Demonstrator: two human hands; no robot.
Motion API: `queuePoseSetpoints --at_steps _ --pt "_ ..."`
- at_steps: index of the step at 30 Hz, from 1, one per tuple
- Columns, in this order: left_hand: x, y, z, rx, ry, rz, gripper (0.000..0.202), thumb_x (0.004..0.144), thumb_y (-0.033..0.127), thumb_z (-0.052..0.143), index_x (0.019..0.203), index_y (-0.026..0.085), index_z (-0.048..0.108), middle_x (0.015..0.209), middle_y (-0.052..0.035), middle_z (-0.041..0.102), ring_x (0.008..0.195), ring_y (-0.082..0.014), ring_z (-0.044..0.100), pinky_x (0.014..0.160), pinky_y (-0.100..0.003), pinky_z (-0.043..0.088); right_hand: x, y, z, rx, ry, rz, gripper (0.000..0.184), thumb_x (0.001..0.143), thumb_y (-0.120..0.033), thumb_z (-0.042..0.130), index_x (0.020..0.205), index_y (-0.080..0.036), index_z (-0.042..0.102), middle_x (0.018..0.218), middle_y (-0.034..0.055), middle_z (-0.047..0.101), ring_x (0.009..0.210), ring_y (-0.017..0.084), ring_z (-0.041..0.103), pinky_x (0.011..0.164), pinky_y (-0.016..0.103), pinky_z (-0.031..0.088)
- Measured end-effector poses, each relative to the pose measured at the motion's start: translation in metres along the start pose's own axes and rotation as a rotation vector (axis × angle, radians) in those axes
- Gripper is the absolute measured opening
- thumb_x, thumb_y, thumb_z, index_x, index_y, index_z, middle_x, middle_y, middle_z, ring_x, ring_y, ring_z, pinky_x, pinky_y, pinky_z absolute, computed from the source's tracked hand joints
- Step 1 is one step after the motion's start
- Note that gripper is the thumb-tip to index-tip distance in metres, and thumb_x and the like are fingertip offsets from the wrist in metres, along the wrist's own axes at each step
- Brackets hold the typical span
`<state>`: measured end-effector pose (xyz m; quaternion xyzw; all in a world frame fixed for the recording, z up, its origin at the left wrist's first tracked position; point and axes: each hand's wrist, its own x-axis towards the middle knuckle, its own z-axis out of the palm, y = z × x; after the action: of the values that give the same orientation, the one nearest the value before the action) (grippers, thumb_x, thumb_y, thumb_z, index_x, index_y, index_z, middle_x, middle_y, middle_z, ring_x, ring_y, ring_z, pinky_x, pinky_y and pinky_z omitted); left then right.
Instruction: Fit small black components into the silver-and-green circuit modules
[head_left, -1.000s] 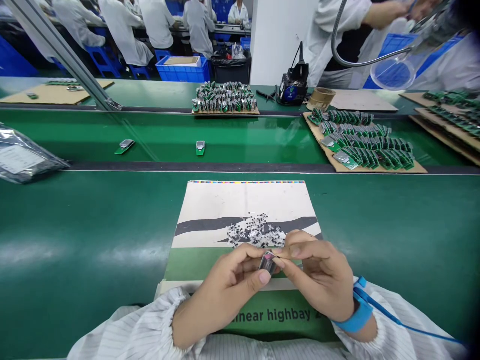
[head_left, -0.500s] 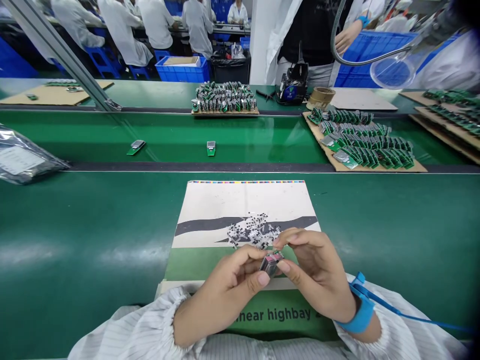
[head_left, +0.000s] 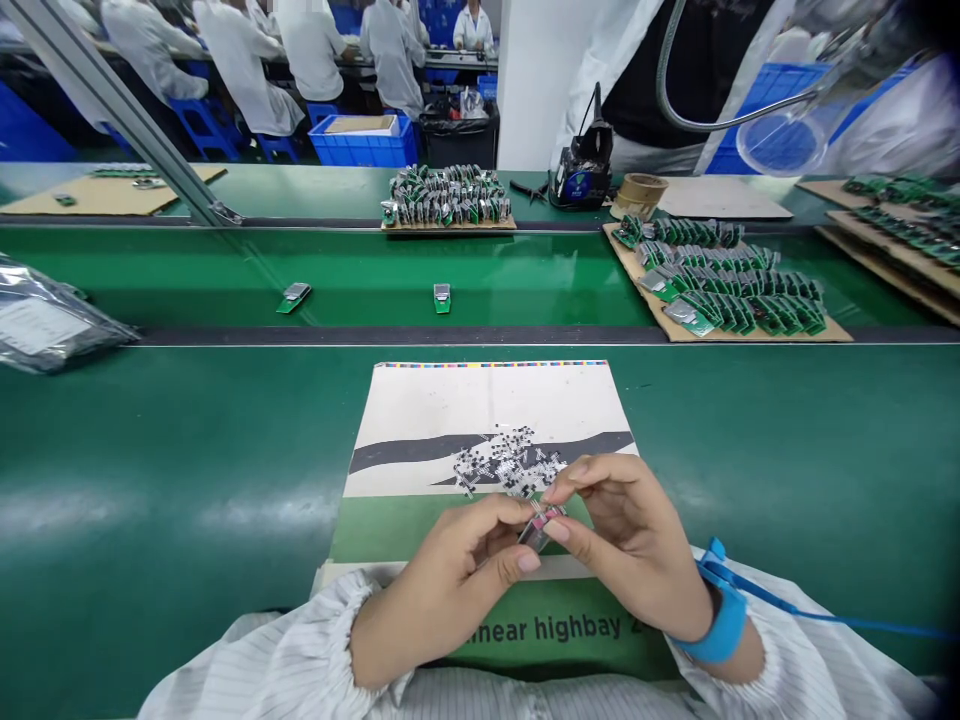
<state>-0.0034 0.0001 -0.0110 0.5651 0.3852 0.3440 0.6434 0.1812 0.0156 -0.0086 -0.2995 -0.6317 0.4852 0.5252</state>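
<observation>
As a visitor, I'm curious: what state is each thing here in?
Left hand: gripping the small part
Right hand: thumb and fingertips on that part
Small part: held, partly hidden
Tiny components: loose, scattered
Printed cardboard: lying flat
Blue wristband: worn
Silver bag: lying down; sealed or not, unclear
Board rows: closely packed

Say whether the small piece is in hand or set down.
In hand: the left hand pinches the small piece, and the right hand holds its upper end.
</observation>
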Motion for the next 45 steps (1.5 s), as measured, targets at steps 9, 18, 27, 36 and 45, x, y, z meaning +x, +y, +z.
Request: queuePoseSetpoints --at_steps 9,18,27,36,45 --pt "0.016 0.001 -0.002 -0.292 -0.042 -0.041 0.042 0.084 0.031 0.066 0.118 0.027 0.041 0.115 -0.0091 0.062 0.106 -0.0209 0.061 0.091 -0.038 0.047 0.015 0.008 -0.012 -0.137 -0.146 0.081 0.014 0.095 -0.037 0.057 0.097 -0.023 0.060 0.111 0.0089 0.060 0.103 0.023 0.060 0.084 0.037 0.055" --pt "0.176 0.029 -0.094 1.015 0.187 0.190 0.033 0.092 0.023 0.050 0.123 0.011 0.052 0.133 -0.0155 0.053 0.126 -0.0254 0.045 0.110 -0.041 0.029 0.050 0.015 -0.134 -1.264 0.326 0.394 0.018 0.087 -0.036 0.059 0.082 -0.018 0.058 0.074 0.0079 0.065 0.076 0.029 0.064 0.062 0.034 0.045" --pt "0.265 0.003 -0.131 1.101 0.393 0.125 0.029 0.090 0.026 0.058 0.117 0.016 0.057 0.128 -0.0102 0.054 0.116 -0.0268 0.052 0.098 -0.052 0.042 0.054 0.054 -0.174 -1.508 0.194 0.710 0.023 0.086 -0.037 0.065 0.089 -0.015 0.059 0.071 0.0114 0.064 0.070 0.033 0.062 0.049 0.030 0.033" --pt "0.222 0.015 -0.130 0.766 0.484 0.286 0.029 0.072 -0.004 0.059 0.093 0.015 0.066 0.114 -0.0102 0.054 0.107 -0.0225 0.056 0.097 -0.039 0.045 0.058 0.037 -0.103 -1.410 -0.024 0.320 0.016 0.090 -0.022 0.061 0.104 -0.013 0.062 0.108 0.0137 0.061 0.104 0.031 0.053 0.088 0.041 0.041" --pt "0.111 -0.005 -0.115 0.359 0.463 0.247 0.022 0.080 0.032 0.061 0.098 0.020 0.061 0.106 -0.0070 0.062 0.081 -0.0164 0.063 0.071 -0.029 0.052 0.091 0.066 -0.007 -1.079 -0.482 0.072 0.006 0.086 -0.016 0.070 0.082 -0.016 0.065 0.085 0.0044 0.063 0.086 0.022 0.054 0.078 0.033 0.043"
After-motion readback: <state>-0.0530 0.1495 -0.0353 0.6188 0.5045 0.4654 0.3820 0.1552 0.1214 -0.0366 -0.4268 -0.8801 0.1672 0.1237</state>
